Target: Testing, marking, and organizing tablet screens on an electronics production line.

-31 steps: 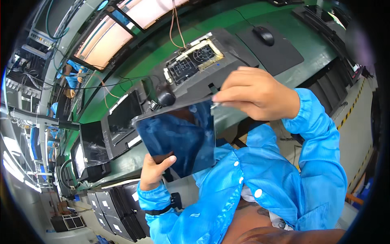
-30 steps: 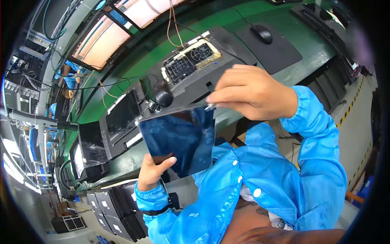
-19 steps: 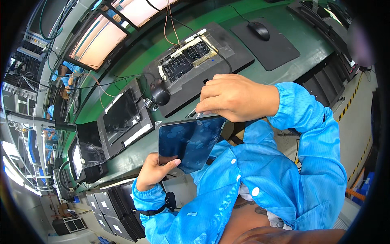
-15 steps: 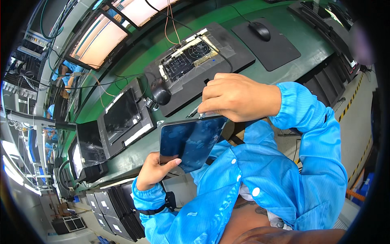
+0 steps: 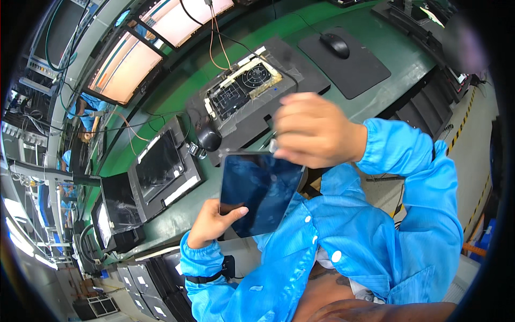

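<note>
My left hand (image 5: 213, 222) grips the lower left corner of a dark glossy tablet (image 5: 261, 191), thumb lying across its screen. The tablet is held up in front of my chest, screen toward me, reflecting my blue coat. My right hand (image 5: 314, 130) pinches something small and pale at the tablet's top right corner; what it is stays too blurred to tell. Both arms wear blue sleeves, and a black strap circles my left wrist.
A green workbench (image 5: 375, 102) carries a black fixture with an open circuit board and fan (image 5: 244, 88), a black mouse (image 5: 335, 44) on a pad, a round black knob (image 5: 209, 138) and two dark tablets in trays (image 5: 161, 166). Lit screens (image 5: 129, 64) stand behind. Another person in blue (image 5: 86, 104) works at far left.
The tablet has dropped lower and tilted flatter toward my chest. My right hand followed it down to the top right corner, and my view has shifted so more bench shows.
</note>
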### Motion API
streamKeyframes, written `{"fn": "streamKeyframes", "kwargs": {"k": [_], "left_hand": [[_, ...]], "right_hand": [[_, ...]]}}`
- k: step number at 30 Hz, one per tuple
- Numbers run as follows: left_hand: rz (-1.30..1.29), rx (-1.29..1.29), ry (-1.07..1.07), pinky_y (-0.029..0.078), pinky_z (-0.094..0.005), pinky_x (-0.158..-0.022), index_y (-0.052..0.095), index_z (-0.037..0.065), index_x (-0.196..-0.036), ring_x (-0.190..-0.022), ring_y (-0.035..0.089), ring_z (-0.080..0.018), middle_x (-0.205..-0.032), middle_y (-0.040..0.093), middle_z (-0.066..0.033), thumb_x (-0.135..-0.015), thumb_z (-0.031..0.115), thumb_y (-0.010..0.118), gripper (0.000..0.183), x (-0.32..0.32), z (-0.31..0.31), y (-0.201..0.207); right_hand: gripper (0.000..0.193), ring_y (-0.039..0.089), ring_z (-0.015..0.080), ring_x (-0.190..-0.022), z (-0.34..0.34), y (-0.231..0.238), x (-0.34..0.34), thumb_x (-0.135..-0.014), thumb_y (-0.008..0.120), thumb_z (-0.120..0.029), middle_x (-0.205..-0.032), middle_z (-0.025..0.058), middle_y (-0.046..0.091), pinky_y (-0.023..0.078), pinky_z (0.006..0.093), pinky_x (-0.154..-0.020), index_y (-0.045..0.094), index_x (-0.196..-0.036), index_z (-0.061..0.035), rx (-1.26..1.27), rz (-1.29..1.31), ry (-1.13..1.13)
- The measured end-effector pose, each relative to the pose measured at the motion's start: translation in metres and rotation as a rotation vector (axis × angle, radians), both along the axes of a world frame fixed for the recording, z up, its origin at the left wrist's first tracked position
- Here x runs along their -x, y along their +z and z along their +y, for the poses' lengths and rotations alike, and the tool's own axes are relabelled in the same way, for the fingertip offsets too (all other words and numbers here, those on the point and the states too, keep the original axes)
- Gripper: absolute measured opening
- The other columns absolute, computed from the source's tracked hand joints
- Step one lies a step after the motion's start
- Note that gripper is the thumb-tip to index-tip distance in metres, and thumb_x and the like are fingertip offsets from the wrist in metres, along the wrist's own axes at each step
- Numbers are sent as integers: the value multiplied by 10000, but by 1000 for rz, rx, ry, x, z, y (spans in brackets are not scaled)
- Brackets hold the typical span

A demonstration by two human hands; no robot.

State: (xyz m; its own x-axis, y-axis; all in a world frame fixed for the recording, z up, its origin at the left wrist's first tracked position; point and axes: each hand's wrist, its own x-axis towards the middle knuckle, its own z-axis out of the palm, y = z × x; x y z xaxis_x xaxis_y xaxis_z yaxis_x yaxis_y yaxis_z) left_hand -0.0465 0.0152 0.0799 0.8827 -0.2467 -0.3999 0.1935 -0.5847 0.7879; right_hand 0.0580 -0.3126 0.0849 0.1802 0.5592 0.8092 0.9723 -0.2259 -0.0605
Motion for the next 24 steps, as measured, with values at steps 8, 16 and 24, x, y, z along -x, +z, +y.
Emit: {"fn": "streamKeyframes", "kwargs": {"k": [8, 16, 24], "left_hand": [[24, 277, -132, 458, -238, -713, 692, -7, -1191, -829, 567, -55, -892, 656, 33, -921, 214, 790, 362, -110, -13, 22], [-619, -336, -22, 330, -423, -1202, 387, -122, -1496, -1449, 408, -403, -1514, 433, -329, -775, 568, 833, 1093, -205, 12, -21], [-662, -469, -128, 365, -459, -1179, 426, -133, -1467, -1401, 447, -442, -1495, 442, -334, -611, 686, 871, 1266, -207, -3, -38]], "right_hand": [[417, 618, 135, -1044, -28, -48, -15, -993, 700, -249, -1159, 53, 678, 506, 306, -902, 595, -1302, 9, -444, 1461, 159], [380, 679, 209, -1064, -52, -63, -81, -1032, 628, -264, -1163, 86, 677, 559, 453, -976, 549, -1313, -22, -917, 1612, 27], [562, 676, 226, -982, -17, -49, -121, -1017, 649, -350, -1135, 108, 678, 559, 452, -972, 502, -1403, 32, -788, 1908, -231]]}}
